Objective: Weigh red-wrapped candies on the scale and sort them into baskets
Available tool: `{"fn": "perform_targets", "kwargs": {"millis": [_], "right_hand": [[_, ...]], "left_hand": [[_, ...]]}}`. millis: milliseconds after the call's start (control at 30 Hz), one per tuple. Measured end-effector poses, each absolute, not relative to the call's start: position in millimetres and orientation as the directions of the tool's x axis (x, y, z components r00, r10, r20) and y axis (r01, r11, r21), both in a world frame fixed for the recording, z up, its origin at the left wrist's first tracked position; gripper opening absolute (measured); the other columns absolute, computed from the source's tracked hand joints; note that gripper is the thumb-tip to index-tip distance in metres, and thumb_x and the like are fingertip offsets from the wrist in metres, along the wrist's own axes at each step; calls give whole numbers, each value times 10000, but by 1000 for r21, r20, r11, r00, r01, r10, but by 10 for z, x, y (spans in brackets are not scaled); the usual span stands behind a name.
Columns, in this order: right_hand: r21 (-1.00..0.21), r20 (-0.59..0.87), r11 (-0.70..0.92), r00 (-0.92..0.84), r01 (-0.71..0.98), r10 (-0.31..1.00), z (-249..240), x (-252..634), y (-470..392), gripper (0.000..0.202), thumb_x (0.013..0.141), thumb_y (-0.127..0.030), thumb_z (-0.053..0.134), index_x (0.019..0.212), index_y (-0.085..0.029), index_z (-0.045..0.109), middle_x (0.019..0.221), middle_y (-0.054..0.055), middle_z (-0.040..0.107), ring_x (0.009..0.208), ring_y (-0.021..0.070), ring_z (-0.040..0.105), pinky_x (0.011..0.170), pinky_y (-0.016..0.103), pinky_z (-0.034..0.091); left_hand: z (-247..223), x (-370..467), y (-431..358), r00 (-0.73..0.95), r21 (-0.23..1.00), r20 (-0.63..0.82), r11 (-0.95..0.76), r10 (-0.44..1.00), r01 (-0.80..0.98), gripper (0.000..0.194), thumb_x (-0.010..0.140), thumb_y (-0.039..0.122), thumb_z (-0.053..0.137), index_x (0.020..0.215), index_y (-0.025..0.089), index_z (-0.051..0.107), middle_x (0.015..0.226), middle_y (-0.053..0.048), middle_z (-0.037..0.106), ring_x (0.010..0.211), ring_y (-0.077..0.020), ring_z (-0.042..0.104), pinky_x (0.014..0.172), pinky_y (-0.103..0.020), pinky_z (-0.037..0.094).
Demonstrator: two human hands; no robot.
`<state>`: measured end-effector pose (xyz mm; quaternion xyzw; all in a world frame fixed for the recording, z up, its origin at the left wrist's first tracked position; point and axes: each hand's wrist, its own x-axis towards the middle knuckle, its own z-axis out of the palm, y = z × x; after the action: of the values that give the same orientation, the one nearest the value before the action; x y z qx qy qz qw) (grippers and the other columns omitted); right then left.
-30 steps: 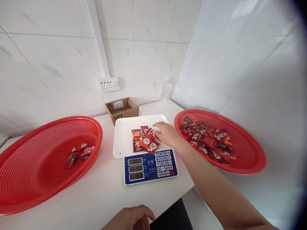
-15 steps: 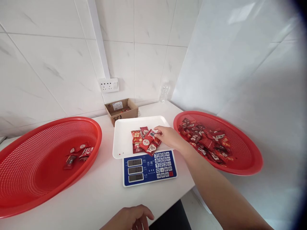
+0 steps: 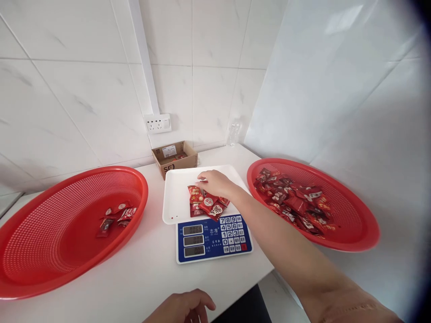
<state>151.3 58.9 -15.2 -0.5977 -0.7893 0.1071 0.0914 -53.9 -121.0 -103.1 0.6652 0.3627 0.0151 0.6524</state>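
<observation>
My right hand [image 3: 215, 183] is over the white scale tray [image 3: 173, 197], thumb and fingers pinched together. A sliver of a red snack packet [image 3: 204, 181] shows between the fingertips; the hand hides the rest. Just below lie several red snack packets [image 3: 208, 202] in an overlapping pile, some printed with white labels. The tray sits on a digital scale with a blue panel [image 3: 213, 238], number keys and three displays. Near the table's front edge, my left hand [image 3: 185, 307] hangs with loosely bent fingers apart, holding nothing.
To the left stands a large red perforated basket [image 3: 72, 177] with a few packets. On the right, another red basket [image 3: 353, 224] bears many packets and reaches past the table's edge. A cardboard box [image 3: 178, 163] and clear plastic bottle [image 3: 234, 132] stand near the wall.
My right hand has moved left and slightly up over the tray, from the pile's right side to its upper part. The view has shifted slightly. My left hand stays at the bottom.
</observation>
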Motion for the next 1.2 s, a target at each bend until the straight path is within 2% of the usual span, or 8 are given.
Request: {"fn": "perform_targets", "kwargs": {"millis": [167, 467, 667, 833, 933, 1000, 1100, 1200], "right_hand": [[-182, 19, 328, -330, 927, 944, -145, 1303, 520, 455, 804, -529, 534, 1079, -187, 653, 1076, 122, 669, 1013, 291, 581, 811, 368, 425], [-170, -14, 323, -330, 931, 944, -177, 1111, 563, 268, 759, -379, 648, 875, -142, 694, 1038, 148, 648, 917, 273, 617, 729, 325, 446], [-304, 183, 300, -253, 904, 950, -76, 1186, 523, 250, 911, -325, 443, 935, -163, 632, 1027, 92, 620, 938, 178, 583, 775, 268, 419], [-674, 405, 392, -130, 626, 905, -10, 1358, -195, 216, 897, -399, 446, 829, -207, 517, 842, 21, 580, 798, 144, 554, 723, 265, 427], [-771, 304, 376, -223, 513, 926, -232, 1406, -812, 177, 897, -333, 430, 763, -220, 455, 767, 5, 540, 703, 133, 514, 651, 261, 417], [-814, 173, 298, -282, 499, 944, -449, 1416, -1165, 124, 878, -309, 447, 790, -222, 448, 789, 6, 546, 670, 127, 501, 613, 255, 408], [-868, -73, 39, -205, 496, 976, -698, 1455, -1519, 97, 845, -312, 484, 815, -229, 442, 742, -12, 554, 634, 128, 495, 581, 248, 400], [-893, -257, -163, -175, 420, 950, -768, 1549, -1688, 168, 837, -377, 506, 910, -230, 471, 724, -26, 565, 655, 131, 512, 601, 241, 407]], "left_hand": [[-995, -532, -1208, 736, 878, -451, 101, 505, 469, 489, 738, 572, 586, 1118, 263, 601, 941, -31, 692, 734, -149, 579, 688, -256, 443], [-877, -507, -1225, 750, 889, -423, 73, 508, 451, 481, 762, 584, 560, 1116, 260, 596, 945, -33, 693, 754, -158, 591, 688, -258, 440], [-815, -498, -1255, 713, 904, -390, 95, 583, 417, 478, 808, 605, 502, 1091, 232, 593, 922, -40, 657, 798, -160, 564, 726, -269, 422], [-785, -501, -1291, 582, 962, -273, 209, 766, 176, 589, 797, 638, 502, 1248, 265, 438, 1038, -66, 571, 868, -177, 550, 775, -321, 446], [-752, -454, -1300, 550, 967, -206, 255, 809, -12, 729, 741, 628, 592, 1341, 317, 320, 1226, -92, 500, 1009, -217, 540, 820, -349, 466], [-733, -389, -1295, 563, 960, -209, 278, 799, -37, 646, 740, 590, 626, 1270, 275, 429, 1169, -90, 560, 986, -218, 561, 803, -338, 475], [-692, -278, -1279, 597, 961, -270, 249, 755, 120, 351, 830, 477, 576, 1052, 206, 598, 976, -57, 666, 888, -193, 602, 785, -303, 468], [-625, -198, -1272, 633, 934, -312, 105, 708, 343, 218, 872, 359, 531, 968, 203, 650, 926, -18, 688, 852, -169, 601, 767, -259, 446]]}}
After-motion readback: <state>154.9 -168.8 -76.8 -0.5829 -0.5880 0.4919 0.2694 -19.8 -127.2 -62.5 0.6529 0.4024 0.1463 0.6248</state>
